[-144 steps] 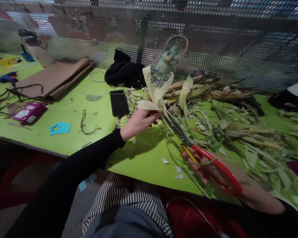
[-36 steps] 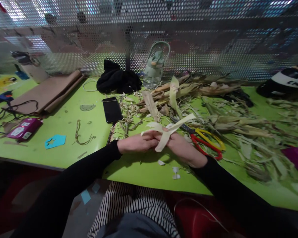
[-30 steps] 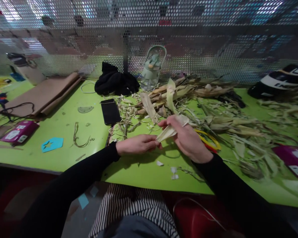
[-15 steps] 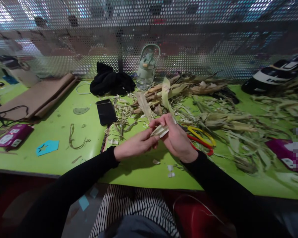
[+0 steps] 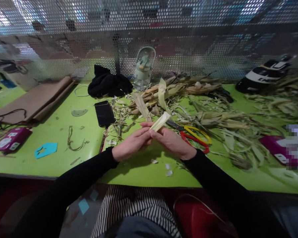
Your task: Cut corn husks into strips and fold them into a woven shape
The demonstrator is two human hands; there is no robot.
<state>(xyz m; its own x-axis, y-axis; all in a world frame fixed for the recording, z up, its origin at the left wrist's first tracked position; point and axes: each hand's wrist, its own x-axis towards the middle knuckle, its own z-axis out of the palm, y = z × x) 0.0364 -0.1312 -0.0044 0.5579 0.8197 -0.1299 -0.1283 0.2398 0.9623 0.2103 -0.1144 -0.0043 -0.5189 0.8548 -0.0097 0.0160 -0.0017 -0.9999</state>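
Bright lime-green table (image 5: 48, 132) with a perforated metal screen (image 5: 201, 54) along the back, grey band (image 5: 213, 31) across it, bluish-white light (image 5: 79, 11) poking through up top. Pretty dim underneath: grey floor (image 5: 82, 221), plus a shiny red surface (image 5: 198, 218) I can't quite make out.

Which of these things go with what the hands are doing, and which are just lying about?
Seemingly part of it:
pale corn husk, between left hand and right hand
scissors, beside the right hand
loose husks

Apparently just lying about:
phone
protractor
water bottle
black cloth
blue paper with star cutout
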